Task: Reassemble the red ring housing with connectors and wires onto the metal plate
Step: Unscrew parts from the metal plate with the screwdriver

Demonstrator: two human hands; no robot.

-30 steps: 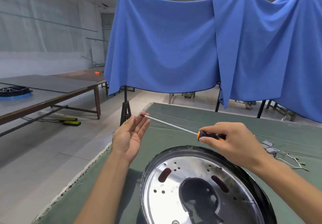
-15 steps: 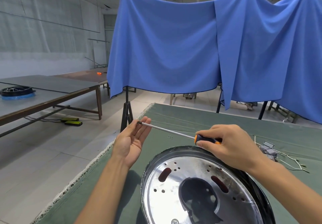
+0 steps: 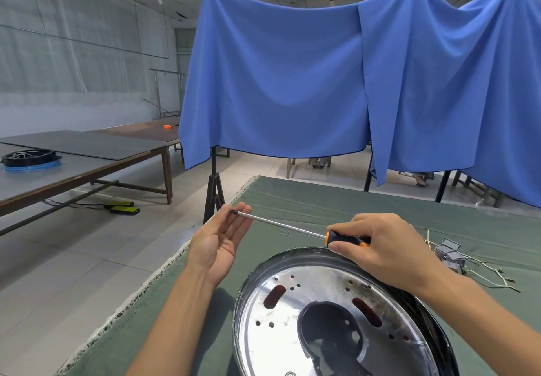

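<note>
Lying below both hands (seemingly untouched): metal plate (image 3: 330, 317)

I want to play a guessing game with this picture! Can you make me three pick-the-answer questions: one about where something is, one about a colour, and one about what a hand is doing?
1. Where is the tip of the screwdriver?
A. Against the fingers of the left hand
B. Stuck into a hole in the metal plate
C. Lying flat on the green cloth

2. What colour is the screwdriver's handle?
A. Red and white
B. Black and orange
C. All blue

3. What is the right hand doing?
A. Resting flat on the cloth
B. Pointing at the blue curtain
C. Gripping the screwdriver's handle

Answers:
1. A, because the dark tip sits at the left hand's fingertips, above the table.
2. B, because a black grip with orange ends shows beside the fingers.
3. C, because its fingers curl round the handle.
</note>
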